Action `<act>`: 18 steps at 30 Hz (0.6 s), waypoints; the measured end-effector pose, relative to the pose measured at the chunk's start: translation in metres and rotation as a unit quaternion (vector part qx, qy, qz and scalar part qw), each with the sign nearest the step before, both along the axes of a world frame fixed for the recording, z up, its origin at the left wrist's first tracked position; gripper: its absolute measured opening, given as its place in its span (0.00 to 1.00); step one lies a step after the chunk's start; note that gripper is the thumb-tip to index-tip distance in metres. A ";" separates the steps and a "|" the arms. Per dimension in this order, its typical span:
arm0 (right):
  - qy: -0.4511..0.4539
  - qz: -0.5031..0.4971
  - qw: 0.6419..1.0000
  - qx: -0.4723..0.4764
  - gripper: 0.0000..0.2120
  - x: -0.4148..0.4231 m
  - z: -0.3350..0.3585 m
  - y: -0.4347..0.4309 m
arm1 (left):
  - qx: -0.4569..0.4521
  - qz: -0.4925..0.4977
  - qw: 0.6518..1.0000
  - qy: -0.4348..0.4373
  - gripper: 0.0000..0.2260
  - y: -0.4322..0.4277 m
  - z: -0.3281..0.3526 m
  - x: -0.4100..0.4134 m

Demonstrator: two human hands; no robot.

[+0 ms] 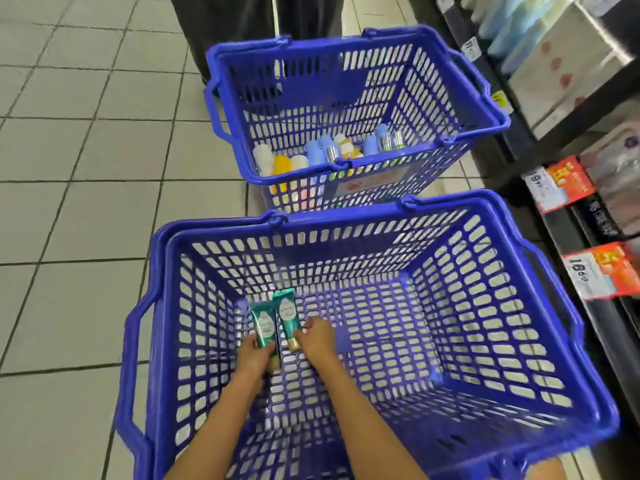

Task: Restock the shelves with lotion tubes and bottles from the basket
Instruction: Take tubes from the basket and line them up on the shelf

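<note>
Our left hand curls round the left tube; our right hand pinches the right tube near its cap. We judge both are bound for the shelves at 3 o'clock.

Upper price tag — "19"; lower price tag — "16"; tubes unreadable.

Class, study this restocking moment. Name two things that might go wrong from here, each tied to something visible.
1. The left hand grips the left tube and the right hand pinches the right tube, both near the cap end; either may slip when lifted.
2. The near basket and far basket sit on the aisle floor; the person standing beyond could trip.
</note>
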State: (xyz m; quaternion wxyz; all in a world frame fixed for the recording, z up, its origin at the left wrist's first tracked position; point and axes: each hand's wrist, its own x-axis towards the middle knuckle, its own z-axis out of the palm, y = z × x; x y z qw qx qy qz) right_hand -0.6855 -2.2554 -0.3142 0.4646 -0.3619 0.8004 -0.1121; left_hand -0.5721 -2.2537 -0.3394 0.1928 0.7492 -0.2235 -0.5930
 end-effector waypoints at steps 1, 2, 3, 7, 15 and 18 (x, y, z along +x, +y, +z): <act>0.022 0.025 0.999 0.003 0.17 0.003 -0.004 -0.003 | 0.007 0.007 1.000 0.003 0.14 0.001 -0.003 0.000; 0.048 0.054 0.997 0.013 0.18 0.005 -0.008 -0.008 | 0.011 0.019 1.000 0.008 0.14 0.003 -0.005 0.000; 0.077 0.083 0.993 0.028 0.19 0.009 -0.012 -0.011 | 0.013 0.033 0.999 0.011 0.14 0.006 -0.007 0.001; 0.119 0.146 0.982 0.026 0.21 0.017 -0.018 -0.013 | -0.003 0.097 0.995 0.000 0.14 0.016 -0.005 0.000; -0.284 -0.256 0.921 -0.075 0.08 -0.044 0.084 0.006 | -0.066 -0.006 0.994 0.089 0.08 0.024 0.099 -0.035; -0.358 -0.323 0.859 -0.170 0.05 -0.088 0.158 0.031 | -0.171 -0.176 0.966 0.081 0.14 0.031 0.164 -0.069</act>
